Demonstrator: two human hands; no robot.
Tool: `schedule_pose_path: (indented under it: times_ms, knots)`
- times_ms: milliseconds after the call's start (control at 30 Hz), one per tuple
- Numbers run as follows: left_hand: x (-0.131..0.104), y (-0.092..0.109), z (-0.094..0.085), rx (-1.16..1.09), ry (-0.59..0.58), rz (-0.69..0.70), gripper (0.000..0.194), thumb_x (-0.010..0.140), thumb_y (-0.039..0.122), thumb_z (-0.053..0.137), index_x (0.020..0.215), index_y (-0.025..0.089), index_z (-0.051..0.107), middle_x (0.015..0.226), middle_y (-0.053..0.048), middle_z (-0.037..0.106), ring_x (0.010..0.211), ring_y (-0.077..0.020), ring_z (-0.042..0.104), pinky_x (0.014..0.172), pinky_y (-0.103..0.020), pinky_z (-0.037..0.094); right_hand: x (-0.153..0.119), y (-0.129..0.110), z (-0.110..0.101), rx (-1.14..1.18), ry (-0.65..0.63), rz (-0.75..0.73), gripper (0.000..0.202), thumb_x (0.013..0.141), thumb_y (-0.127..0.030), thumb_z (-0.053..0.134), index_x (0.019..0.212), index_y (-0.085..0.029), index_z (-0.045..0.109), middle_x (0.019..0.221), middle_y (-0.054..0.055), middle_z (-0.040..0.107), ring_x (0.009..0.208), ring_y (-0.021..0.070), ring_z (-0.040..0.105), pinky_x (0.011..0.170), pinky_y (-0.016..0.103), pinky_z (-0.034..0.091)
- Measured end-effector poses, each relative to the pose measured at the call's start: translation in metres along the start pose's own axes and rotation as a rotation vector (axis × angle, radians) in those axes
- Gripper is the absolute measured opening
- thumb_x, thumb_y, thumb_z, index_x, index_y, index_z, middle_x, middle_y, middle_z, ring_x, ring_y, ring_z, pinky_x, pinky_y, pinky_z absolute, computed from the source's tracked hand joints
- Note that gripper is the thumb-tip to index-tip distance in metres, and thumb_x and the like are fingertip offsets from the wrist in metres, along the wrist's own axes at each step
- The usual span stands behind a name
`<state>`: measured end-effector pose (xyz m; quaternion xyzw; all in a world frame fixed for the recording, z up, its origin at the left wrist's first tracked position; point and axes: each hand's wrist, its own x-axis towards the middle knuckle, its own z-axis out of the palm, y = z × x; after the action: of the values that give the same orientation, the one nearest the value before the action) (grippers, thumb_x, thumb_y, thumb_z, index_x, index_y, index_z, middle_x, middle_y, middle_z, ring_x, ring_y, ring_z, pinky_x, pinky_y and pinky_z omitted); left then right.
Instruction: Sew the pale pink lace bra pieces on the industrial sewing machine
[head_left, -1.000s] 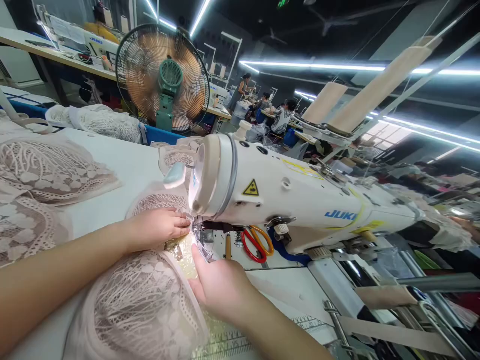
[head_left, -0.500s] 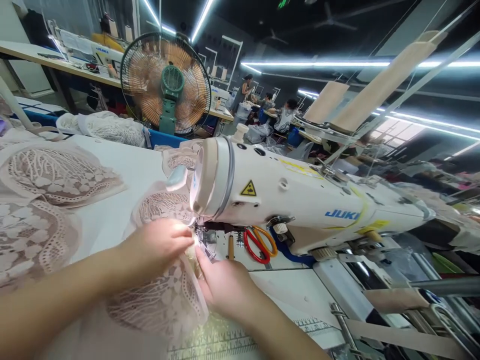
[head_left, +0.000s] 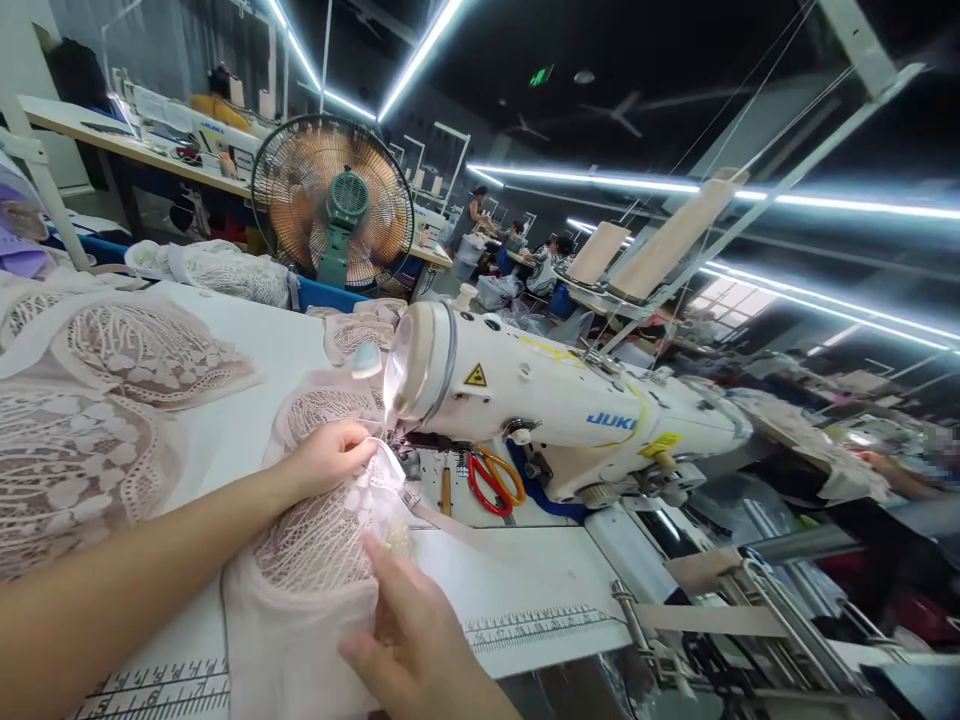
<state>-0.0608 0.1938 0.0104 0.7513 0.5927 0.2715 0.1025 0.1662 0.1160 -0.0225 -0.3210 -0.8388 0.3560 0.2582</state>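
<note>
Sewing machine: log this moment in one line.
Left hand: pinching lace fabric beside sewing machine | Right hand: open at fabric's edge, contact unclear | Scissors: below machine's arm

To the right of my hands, the bare worktop (head_left: 517,570) offers an open path. Ahead, the sewing machine (head_left: 525,390) blocks passage, with scissors (head_left: 491,482) beneath its arm; lace pieces (head_left: 142,350) cover the left.

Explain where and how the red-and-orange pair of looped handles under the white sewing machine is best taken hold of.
The rounded near end of the red loop looks best, pinched from the person's side: it lies exposed, while the far ends run beneath the overhanging arm of the white sewing machine.
</note>
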Motion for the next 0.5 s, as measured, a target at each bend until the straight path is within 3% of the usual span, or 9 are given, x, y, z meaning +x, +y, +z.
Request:
schedule_pose_path:
  times_ms: [67,133,167,233,300,400,467,500]
  knots:
    - [-0.005,-0.001,0.000,0.088,0.026,-0.029,0.035,0.094,0.025,0.039,0.059,0.021,0.040,0.069,-0.002,0.058,0.063,-0.0164,0.059,0.055,-0.026,0.045,0.009,-0.006,0.004,-0.117,0.081,0.018,0.033,0.090,-0.038,0.050,0.101,-0.017,0.073,0.079,0.008,0.068,0.069,0.0191,0.060,0.062,0.028,0.044]
    - [-0.014,-0.001,-0.001,0.190,0.028,-0.036,0.023,0.090,0.018,0.044,0.068,0.020,0.052,0.073,-0.004,0.062,0.064,-0.0192,0.060,0.052,-0.027,0.040,0.021,-0.010,-0.003,-0.239,0.126,0.130,0.028,0.089,-0.026,0.046,0.076,-0.018,0.069,0.072,0.006,0.067,0.071,0.0187,0.060,0.063,0.027,0.042]
    - [-0.019,0.000,-0.001,0.239,0.019,-0.031,0.017,0.087,0.013,0.047,0.074,0.019,0.057,0.073,-0.005,0.063,0.063,-0.0204,0.061,0.049,-0.028,0.037,0.027,-0.011,-0.009,-0.294,0.122,0.182,0.027,0.089,-0.022,0.045,0.073,-0.018,0.068,0.072,0.006,0.067,0.071,0.0184,0.061,0.063,0.027,0.041]
    - [-0.029,0.004,-0.001,0.317,-0.007,-0.023,0.019,0.079,0.003,0.050,0.084,0.017,0.062,0.075,-0.007,0.065,0.057,-0.0210,0.060,0.046,-0.029,0.032,0.033,-0.009,-0.020,-0.365,0.074,0.242,0.026,0.088,-0.020,0.046,0.078,-0.018,0.070,0.075,0.005,0.069,0.073,0.0182,0.062,0.064,0.027,0.041]
    - [-0.036,0.009,0.001,0.396,-0.010,0.055,0.030,0.076,-0.003,0.051,0.094,0.015,0.066,0.084,-0.010,0.068,0.061,-0.0226,0.062,0.047,-0.030,0.035,0.034,-0.006,-0.027,-0.381,-0.002,0.247,0.028,0.088,-0.019,0.047,0.093,-0.018,0.074,0.086,0.006,0.074,0.080,0.0194,0.066,0.069,0.027,0.044]
    - [-0.038,0.015,0.006,0.548,0.078,0.447,0.035,0.084,0.001,0.049,0.109,0.015,0.069,0.109,-0.014,0.070,0.087,-0.0286,0.066,0.072,-0.042,0.051,0.032,-0.003,-0.029,-0.410,-0.084,0.212,0.036,0.089,-0.020,0.046,0.113,-0.019,0.072,0.099,0.008,0.076,0.090,0.0216,0.068,0.075,0.029,0.046]
    - [-0.037,0.014,0.010,0.591,0.107,0.686,0.028,0.090,0.005,0.048,0.100,0.015,0.072,0.108,-0.012,0.072,0.093,-0.0285,0.064,0.090,-0.049,0.050,0.032,-0.004,-0.028,-0.452,-0.122,0.202,0.038,0.089,-0.021,0.046,0.118,-0.019,0.070,0.099,0.009,0.075,0.089,0.0222,0.068,0.073,0.029,0.045]
    - [-0.036,0.012,0.011,0.576,0.089,0.727,0.027,0.091,0.005,0.049,0.094,0.015,0.073,0.104,-0.011,0.073,0.091,-0.0267,0.064,0.092,-0.047,0.050,0.032,-0.004,-0.028,-0.475,-0.139,0.204,0.038,0.089,-0.021,0.046,0.118,-0.019,0.070,0.097,0.009,0.075,0.087,0.0220,0.067,0.070,0.029,0.044]
